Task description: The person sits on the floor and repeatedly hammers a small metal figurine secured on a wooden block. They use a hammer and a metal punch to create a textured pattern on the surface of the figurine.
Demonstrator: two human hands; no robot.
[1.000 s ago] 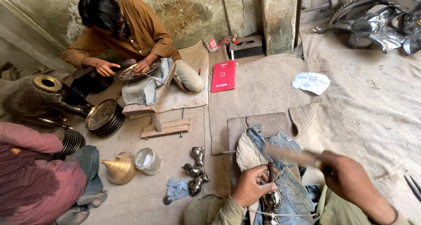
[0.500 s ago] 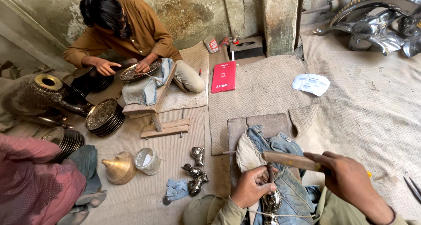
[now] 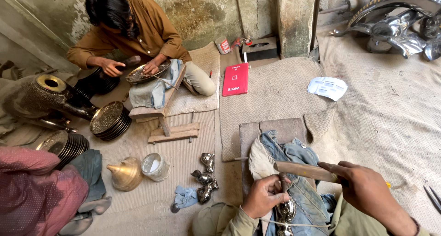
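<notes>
My right hand (image 3: 363, 190) grips a wooden-handled hammer (image 3: 305, 170), whose handle lies level, pointing left over my lap. My left hand (image 3: 264, 194) pinches a thin metal punch upright against a shiny silver metal piece (image 3: 287, 212). That piece rests on folded denim cloth (image 3: 298, 171) draped over a low wooden block (image 3: 271, 128). The hammer's end sits just above the punch.
A person in a brown shirt (image 3: 138, 29) sits across, working an engraved plate (image 3: 142, 73) on a small wooden bench (image 3: 165, 112). Stacked metal plates (image 3: 108, 121), a brass cone (image 3: 125, 174), a glass jar (image 3: 154, 166), small silver figures (image 3: 204, 178), a red book (image 3: 235, 79), another person's pink sleeve (image 3: 36, 194).
My right hand has brought the hammer down from a raised tilt to level, close above the punch. My left hand stays on the silver piece.
</notes>
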